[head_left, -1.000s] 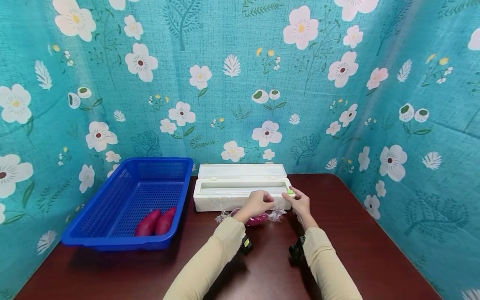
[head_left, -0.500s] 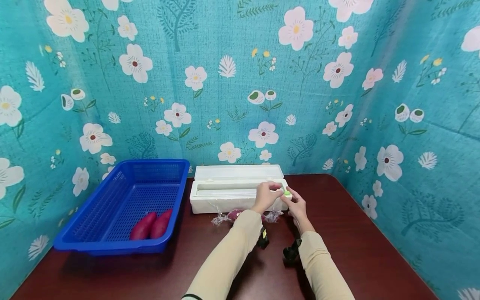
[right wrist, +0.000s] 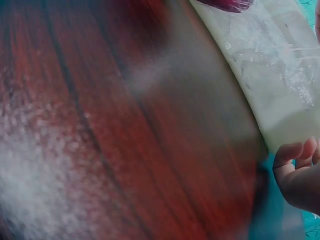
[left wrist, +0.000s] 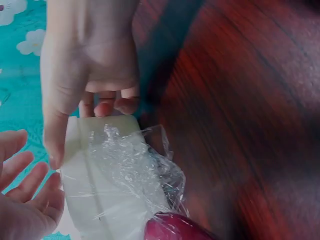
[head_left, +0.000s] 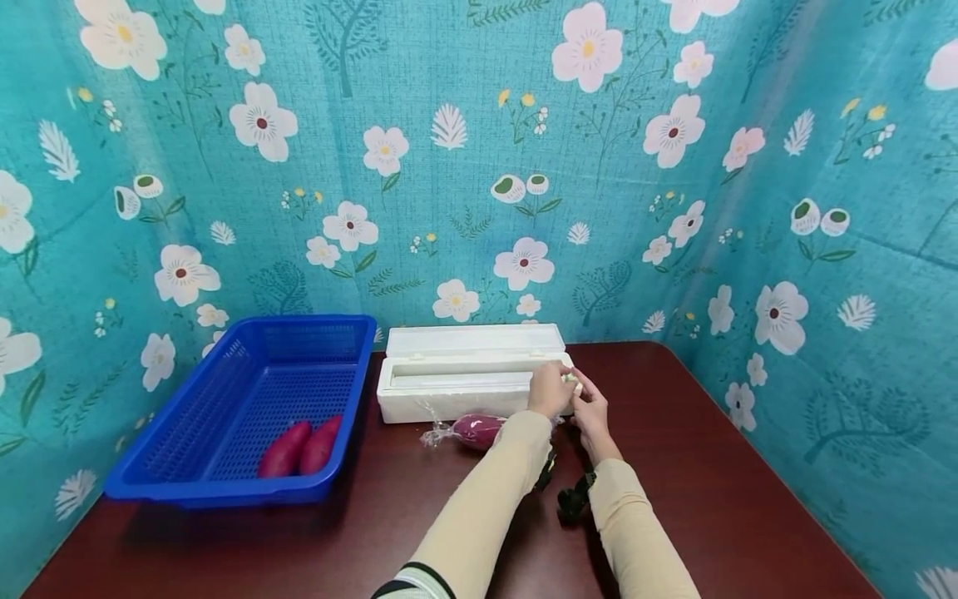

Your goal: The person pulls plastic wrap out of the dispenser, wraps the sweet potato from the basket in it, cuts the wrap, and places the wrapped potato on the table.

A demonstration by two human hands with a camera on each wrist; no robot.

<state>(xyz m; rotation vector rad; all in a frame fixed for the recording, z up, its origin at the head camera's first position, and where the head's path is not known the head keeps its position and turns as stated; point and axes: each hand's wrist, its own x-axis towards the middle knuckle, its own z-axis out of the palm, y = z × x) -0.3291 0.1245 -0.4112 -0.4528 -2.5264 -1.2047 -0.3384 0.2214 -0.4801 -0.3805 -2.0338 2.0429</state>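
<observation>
A white cling film dispenser box (head_left: 449, 408) stands with its lid (head_left: 475, 340) raised, a film roll inside. My right hand (head_left: 593, 413) grips the box's right end; in the left wrist view that hand (left wrist: 90, 65) has its thumb on the edge and its fingers curled against the end. My left hand (head_left: 549, 389) is beside it, over the front right corner. In the left wrist view the left hand's fingers (left wrist: 35, 177) are loosely bent, with nothing visible between them. A film-wrapped purple sweet potato (head_left: 475, 431) lies before the box, partly behind the left sleeve.
A blue plastic basket (head_left: 224, 492) with two unwrapped sweet potatoes (head_left: 284, 452) stands on the left of the dark red wooden table (head_left: 718, 466). A teal floral curtain (head_left: 449, 208) surrounds the table at the back and sides.
My left hand has moved right to the box's right end, close to the right hand. The green piece there no longer shows. More of the wrapped sweet potato is uncovered.
</observation>
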